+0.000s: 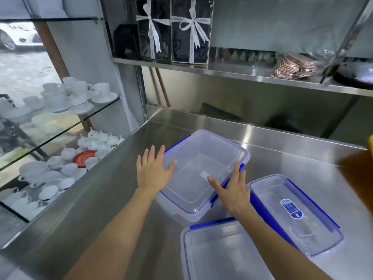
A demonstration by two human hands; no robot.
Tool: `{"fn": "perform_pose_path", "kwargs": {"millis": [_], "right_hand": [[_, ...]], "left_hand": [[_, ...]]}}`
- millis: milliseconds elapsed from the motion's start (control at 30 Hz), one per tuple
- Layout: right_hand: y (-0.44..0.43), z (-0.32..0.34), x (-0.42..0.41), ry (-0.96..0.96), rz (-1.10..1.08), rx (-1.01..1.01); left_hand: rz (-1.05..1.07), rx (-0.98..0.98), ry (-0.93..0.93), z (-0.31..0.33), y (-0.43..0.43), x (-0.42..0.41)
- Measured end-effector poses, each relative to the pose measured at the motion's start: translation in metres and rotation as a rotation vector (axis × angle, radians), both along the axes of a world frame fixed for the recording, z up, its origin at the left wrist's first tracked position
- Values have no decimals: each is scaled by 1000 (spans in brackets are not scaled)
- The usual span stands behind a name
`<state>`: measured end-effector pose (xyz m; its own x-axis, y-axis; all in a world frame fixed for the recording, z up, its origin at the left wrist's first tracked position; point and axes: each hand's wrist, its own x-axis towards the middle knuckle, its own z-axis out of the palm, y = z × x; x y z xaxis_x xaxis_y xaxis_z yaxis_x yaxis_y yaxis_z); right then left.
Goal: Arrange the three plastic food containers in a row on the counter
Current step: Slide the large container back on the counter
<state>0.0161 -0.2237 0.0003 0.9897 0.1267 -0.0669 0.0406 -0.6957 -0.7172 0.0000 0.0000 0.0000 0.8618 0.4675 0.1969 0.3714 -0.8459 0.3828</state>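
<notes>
A large clear container (201,172) with blue clips sat mid-counter (292,158), toward the back edge. The left hand (153,168) and right hand (232,190), both open and flat, pressed its two sides. Two more lidded containers, one labelled (298,215) and one plain (222,253), lay nearer the front edge.

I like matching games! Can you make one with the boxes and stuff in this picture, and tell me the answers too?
Things:
1. far container
2. labelled container
3. near container
4. red saucer

Places:
A. on the right, with a blue oval sticker on its lid
B. among white cups on the lower glass shelf
C. between the left hand and right hand, both open and flat
D. closest to the camera, cut off by the bottom edge

Pairs: 1-C, 2-A, 3-D, 4-B
</notes>
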Motion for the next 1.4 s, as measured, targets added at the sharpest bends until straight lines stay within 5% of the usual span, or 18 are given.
{"fn": "perform_pose_path", "kwargs": {"millis": [167, 433, 567, 700, 900, 1000, 1400], "right_hand": [[11, -15, 0, 165, -20, 355], [-1, -6, 39, 227, 120, 570], [-22, 11, 68, 245, 132, 289], [-29, 16, 63, 12, 61, -60], [-37, 8, 33, -64, 618, -360], [-42, 8, 36, -113, 728, -528], [-24, 9, 89, -184, 615, -578]], "left_hand": [[-12, -14, 127, -3, 5, 5], [114, 6, 182, 0, -21, -3], [19, -119, 229, 2, -35, -9], [-270, -205, 315, 2, -33, -20], [-592, -167, 436, 5, -14, -21], [-624, -163, 416, 4, -12, -18], [-618, -160, 233, 2, 1, 58]]}}
